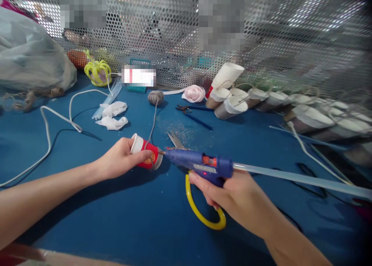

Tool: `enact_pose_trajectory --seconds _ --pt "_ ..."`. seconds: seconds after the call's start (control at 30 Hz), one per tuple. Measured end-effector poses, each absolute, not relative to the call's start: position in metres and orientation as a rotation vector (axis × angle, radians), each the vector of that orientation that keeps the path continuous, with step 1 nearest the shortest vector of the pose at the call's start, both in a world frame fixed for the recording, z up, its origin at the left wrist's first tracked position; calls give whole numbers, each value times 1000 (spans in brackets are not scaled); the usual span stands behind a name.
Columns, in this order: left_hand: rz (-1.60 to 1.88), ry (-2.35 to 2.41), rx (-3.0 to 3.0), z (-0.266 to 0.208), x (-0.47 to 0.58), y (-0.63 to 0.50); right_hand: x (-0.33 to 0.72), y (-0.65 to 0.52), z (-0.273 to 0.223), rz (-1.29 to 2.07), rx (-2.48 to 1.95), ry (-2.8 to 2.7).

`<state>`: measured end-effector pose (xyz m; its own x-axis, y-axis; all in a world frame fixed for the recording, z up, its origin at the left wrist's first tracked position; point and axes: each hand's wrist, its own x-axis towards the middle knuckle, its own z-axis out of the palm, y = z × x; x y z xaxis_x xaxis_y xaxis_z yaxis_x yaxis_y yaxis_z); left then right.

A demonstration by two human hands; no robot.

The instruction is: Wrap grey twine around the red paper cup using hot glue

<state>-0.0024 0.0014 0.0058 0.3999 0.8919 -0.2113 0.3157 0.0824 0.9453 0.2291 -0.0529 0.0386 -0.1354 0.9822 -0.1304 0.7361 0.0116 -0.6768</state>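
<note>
A red paper cup (140, 145) with a white rim lies tilted in my left hand (119, 159), thumb along its side. Grey twine runs from a ball (156, 97) down to the cup under my left thumb. My right hand (229, 192) is wrapped round the handle of a blue hot glue gun (197, 161), whose red light is on. Its nozzle points left and meets the cup near its base; I cannot tell whether glue is coming out. A long clear glue stick (290, 175) sticks out of its back. Yellow-handled scissors (190, 200) lie beneath the gun, partly hidden.
Blue-handled pliers (196, 116) and a roll of pale pink ribbon (194, 93) lie behind. Several twine-wrapped cups (231, 106) line the right back. White scraps (113, 122), a white cord (46, 122) and a plastic bag (31, 49) are left. A perforated metal screen (171, 33) closes the back.
</note>
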Motion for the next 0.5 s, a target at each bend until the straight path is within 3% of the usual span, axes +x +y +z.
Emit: enact_pose_trajectory --seconds 0.23,0.5 --pt "629 1096 1476 7 -1 1 233 -59 35 514 -1632 -2139" --pt "649 1069 1414 8 0 2 223 -62 47 588 -1535 -2155"
